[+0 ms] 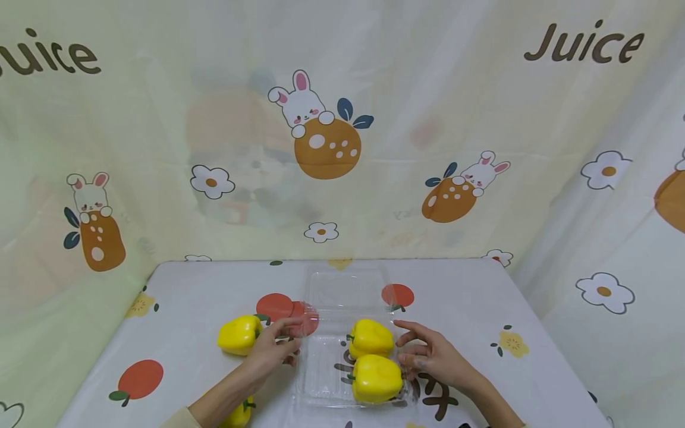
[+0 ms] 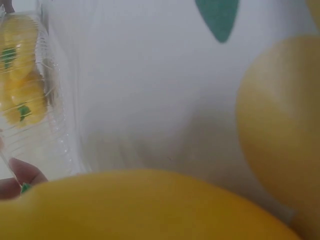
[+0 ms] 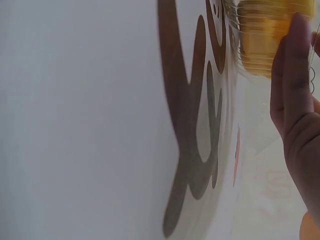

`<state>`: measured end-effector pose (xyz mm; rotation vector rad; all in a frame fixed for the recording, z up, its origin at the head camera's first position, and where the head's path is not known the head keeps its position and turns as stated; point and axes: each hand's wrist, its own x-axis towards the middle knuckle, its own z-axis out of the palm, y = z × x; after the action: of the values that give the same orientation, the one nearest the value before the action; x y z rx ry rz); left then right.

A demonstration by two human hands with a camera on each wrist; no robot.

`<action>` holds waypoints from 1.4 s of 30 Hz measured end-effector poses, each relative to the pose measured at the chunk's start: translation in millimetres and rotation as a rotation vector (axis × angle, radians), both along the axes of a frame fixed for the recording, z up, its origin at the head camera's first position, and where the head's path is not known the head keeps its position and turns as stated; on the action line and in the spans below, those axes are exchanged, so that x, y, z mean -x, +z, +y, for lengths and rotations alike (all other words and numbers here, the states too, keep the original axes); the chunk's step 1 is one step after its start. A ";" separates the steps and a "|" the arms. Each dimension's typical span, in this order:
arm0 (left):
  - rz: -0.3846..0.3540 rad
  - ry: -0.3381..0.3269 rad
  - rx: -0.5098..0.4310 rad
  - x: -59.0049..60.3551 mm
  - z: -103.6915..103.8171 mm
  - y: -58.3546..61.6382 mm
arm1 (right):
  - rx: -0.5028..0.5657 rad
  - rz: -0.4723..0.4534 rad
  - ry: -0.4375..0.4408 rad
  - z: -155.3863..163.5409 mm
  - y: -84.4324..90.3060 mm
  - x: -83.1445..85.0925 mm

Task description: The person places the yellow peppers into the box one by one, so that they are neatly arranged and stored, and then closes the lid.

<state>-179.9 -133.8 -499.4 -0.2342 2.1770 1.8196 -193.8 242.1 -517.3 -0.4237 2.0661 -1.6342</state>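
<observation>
A clear plastic clamshell box point(image 1: 326, 380) lies on the table with its lid point(image 1: 348, 288) folded back. Two yellow bell peppers, a rear one point(image 1: 373, 339) and a front one point(image 1: 377, 378), sit in its right half. My left hand point(image 1: 270, 351) is at the box's left rim, its fingers loosely bent. At the right rim, my right hand point(image 1: 430, 355) has its fingers along the side wall by the peppers. Another yellow bell pepper point(image 1: 237, 335) lies just left of my left hand. One more bell pepper point(image 1: 239, 414) is partly hidden under my left forearm.
The table's white cloth point(image 1: 471, 309) bears printed fruit, flowers and dark letters. A printed curtain point(image 1: 241, 131) stands behind and on both sides. In the left wrist view, a bell pepper point(image 2: 135, 207) fills the bottom close to the camera.
</observation>
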 end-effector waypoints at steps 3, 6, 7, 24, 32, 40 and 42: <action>-0.004 -0.002 -0.003 -0.7 -0.5 0.5 | 0.009 0.005 0.006 0.7 -0.5 -0.7; -0.012 -0.002 0.001 -1.2 -1.0 1.2 | 0.018 0.010 0.009 0.9 -0.7 -0.9; -0.014 -0.002 0.001 -1.3 -1.1 1.3 | 0.020 0.011 0.010 1.0 -0.8 -0.8; -0.008 -0.026 -0.007 -1.1 -1.9 1.4 | 0.063 -0.015 0.011 0.1 -4.3 1.5; -0.019 -0.043 0.034 -2.7 -3.6 7.8 | 0.083 -0.019 0.014 0.5 -4.3 1.6; 0.047 -0.015 0.163 -12.5 -9.9 26.5 | 0.079 -0.022 0.017 0.3 -3.3 0.5; 0.046 -0.011 0.153 -13.4 -12.5 29.0 | 0.075 -0.027 0.010 0.4 -3.4 0.2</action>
<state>-166.5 -146.3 -470.4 -0.2150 2.3466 1.6702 -194.1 242.5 -520.7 -0.4344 1.9848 -1.7067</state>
